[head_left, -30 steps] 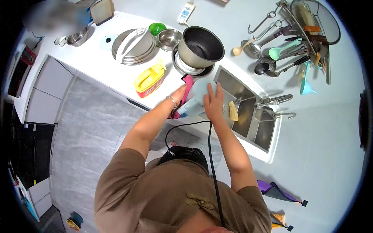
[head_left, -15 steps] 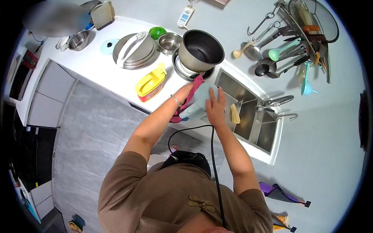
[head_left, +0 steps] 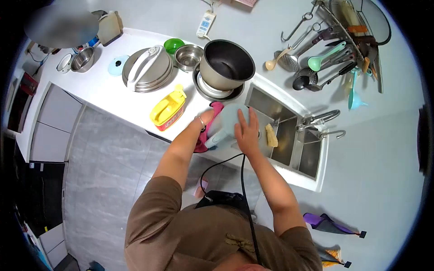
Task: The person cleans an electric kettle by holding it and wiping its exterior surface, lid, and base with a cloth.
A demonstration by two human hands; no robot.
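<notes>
A pale blue-green rounded vessel (head_left: 229, 118) with a stubby handle, perhaps a kettle, is tilted at the counter's front edge beside the sink. My left hand (head_left: 206, 119) presses a pink cloth (head_left: 202, 142) against its left side; its fingertips are partly hidden behind cloth and vessel. Across the vessel's right side lies my right hand (head_left: 247, 134), fingers stretched out and slightly apart. Which part faces up is hard to make out. Left of my left hand stands a yellow and red handled container (head_left: 168, 110).
A dark-lined pot (head_left: 227, 63) rests on stacked dishes behind the vessel. Stacked lids (head_left: 147, 74), a steel bowl (head_left: 189, 57) and a green bowl (head_left: 173, 45) stand farther left. At right are the sink (head_left: 285, 140), a yellowish sponge-like piece (head_left: 271, 135) and a faucet (head_left: 318, 118); utensils (head_left: 325, 61) hang above.
My left hand and the pink cloth have shifted down and left along the vessel's side. The vessel has moved slightly lower, with my right hand still on it. The camera view has shifted slightly.
</notes>
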